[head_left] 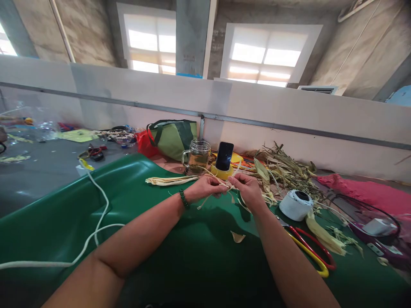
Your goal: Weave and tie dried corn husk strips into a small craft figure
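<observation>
My left hand and my right hand meet over the green table cover, both pinching thin pale husk strips between their fingertips. Loose ends of the strips trail down below the hands. A green bead bracelet sits on my left wrist. A bundle of pale husk leaves lies just left of my left hand. A small torn husk scrap lies on the cover below my hands.
Beyond my hands stand a glass mug of tea and a phone in a yellow holder. A husk pile, a white tape roll and red-and-yellow scissors lie to the right. A white cord runs on the left.
</observation>
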Demonstrator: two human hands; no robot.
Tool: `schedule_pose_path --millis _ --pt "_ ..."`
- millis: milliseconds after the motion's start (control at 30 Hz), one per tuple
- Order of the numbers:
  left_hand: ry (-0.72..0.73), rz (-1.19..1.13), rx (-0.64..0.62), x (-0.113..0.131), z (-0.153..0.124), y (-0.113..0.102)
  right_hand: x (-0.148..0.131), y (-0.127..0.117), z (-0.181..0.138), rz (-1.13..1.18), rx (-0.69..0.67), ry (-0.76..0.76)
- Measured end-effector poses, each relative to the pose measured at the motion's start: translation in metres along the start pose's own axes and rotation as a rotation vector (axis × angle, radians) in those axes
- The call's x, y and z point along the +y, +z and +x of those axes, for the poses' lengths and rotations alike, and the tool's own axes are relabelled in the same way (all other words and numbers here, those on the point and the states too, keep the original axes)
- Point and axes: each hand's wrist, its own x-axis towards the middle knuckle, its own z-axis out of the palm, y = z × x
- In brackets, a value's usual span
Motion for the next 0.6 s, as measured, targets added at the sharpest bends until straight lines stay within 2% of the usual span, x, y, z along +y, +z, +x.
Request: schedule_pose_path --millis 200,333,467,600 --pt "0.008 0.009 -0.03 0.002 -0.001 -0.001 0.008 -0.001 0.003 -0.013 0.059 -0.005" --pt "-0.008 0.018 0.005 0.0 0.0 0.001 0.009 -0.003 0.001 -0.24 0.052 -0.072" --pt "0.076 0.192 0.078 -0.006 0.003 0.003 0.004 -0.001 -0.005 -0.378 0.148 -0.202" --pt "0.225 0.489 0.082 -0.011 0.005 0.006 0.001 0.005 -0.007 -0.368 -0.085 -0.317"
